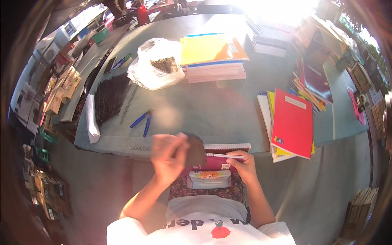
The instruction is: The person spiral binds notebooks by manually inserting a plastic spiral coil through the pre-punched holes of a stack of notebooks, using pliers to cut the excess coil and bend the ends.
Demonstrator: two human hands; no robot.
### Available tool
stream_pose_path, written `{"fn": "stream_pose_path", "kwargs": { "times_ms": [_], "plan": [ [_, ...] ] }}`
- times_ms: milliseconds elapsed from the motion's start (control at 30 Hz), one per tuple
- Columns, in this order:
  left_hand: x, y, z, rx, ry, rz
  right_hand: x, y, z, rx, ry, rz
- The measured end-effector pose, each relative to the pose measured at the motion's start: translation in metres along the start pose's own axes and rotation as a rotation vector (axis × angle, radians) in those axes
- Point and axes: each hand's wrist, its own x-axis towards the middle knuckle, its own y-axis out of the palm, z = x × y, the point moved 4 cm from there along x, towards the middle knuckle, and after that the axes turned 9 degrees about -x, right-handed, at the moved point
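My right hand (244, 166) grips a maroon notebook (216, 161) by its right end, thumb on the cover. The white page edge of the notebook faces the table. My left hand (169, 157) is raised over the notebook's left end, fingers curled together in a pinch; what they hold is too small or hidden to tell. A dark brown blurred shape (195, 149) lies just right of those fingers. A wire spiral coil (139, 147) shows at the table's edge beside my left hand. A pale packet with a cartoon animal face (209, 180) rests on my lap.
Blue-handled pliers (141, 122) lie on the green table (204, 102). Left of them are many black spiral coils (111, 98) and a white roll (92, 118). A plastic bag (157, 65) sits beside stacked notebooks (215, 73). Red and yellow notebooks (292, 122) overhang the right edge.
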Motion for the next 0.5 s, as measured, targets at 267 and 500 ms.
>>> {"fn": "stream_pose_path", "kwargs": {
  "times_ms": [267,500],
  "plan": [
    [0.008,0.01,-0.009,0.007,-0.01,-0.004,0.005,0.002,0.0,0.044,-0.074,-0.033],
    [0.018,0.017,-0.011,-0.05,-0.011,-0.09,0.005,-0.002,0.002,0.041,-0.005,0.038]
  ]
}}
